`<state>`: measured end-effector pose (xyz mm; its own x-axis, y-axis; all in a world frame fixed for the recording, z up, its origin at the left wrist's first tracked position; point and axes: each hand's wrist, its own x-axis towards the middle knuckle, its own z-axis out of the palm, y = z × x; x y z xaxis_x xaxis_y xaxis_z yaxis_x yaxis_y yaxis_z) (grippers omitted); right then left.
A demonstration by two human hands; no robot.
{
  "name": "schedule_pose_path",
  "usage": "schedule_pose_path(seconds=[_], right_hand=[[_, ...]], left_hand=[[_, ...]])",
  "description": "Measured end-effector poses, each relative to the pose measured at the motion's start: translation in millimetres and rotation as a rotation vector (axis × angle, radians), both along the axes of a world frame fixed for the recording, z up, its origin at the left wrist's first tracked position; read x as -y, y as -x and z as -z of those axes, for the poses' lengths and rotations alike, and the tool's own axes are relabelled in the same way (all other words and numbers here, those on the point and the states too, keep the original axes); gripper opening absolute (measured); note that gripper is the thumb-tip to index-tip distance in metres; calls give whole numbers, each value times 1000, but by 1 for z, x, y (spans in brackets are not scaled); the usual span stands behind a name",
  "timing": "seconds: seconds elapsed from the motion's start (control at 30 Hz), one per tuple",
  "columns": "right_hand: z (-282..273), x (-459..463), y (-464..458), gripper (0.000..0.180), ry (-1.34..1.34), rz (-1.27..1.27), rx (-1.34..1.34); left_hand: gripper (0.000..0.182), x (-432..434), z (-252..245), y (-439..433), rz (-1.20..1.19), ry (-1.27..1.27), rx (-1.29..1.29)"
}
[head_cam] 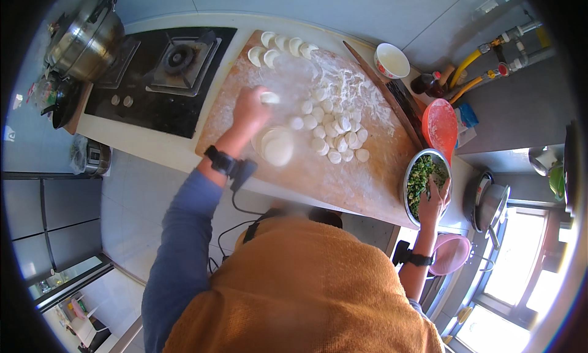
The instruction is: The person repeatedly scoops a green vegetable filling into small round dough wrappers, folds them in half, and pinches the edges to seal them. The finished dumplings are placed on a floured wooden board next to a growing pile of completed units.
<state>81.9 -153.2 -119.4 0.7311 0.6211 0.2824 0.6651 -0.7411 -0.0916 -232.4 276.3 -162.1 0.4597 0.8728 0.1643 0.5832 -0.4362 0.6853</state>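
Note:
My left hand (251,108) is above the left part of a floured wooden board (220,109), its fingers closed on a white dough piece (269,97). Blur hides whether that piece is a filled dumpling or a flat wrapper. Just below it lies a stack of round dough wrappers (278,146). Small flattened dough discs (337,130) are heaped mid-board. At the board's far edge sit several folded dumplings (281,42). My right hand (434,200) reaches into a metal bowl (407,178) of chopped green filling (420,180); its fingertips are partly hidden, so I cannot tell if they hold anything.
A long wooden rolling pin (383,88) lies along the board's right side. Beyond it are a white bowl (392,61), dark bottles (427,83) and a red floury scoop (439,123). The gas hob (161,77) and a large steel pot (87,40) stand left. A cable (235,203) hangs from my left wrist.

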Motion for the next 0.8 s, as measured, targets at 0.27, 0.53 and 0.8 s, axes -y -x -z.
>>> schedule_pose_path(seconds=[0.27,0.53,0.8], right_hand=[[0,25,7,28,-196,47,-30],[-8,44,20,26,-224,136,-173],[-15,50,29,25,-160,75,-30]], left_hand=[[25,-92,34,3,-220,47,-274],[23,-121,53,-12,-254,-70,-352],[28,-131,65,-14,-238,-137,-312]])
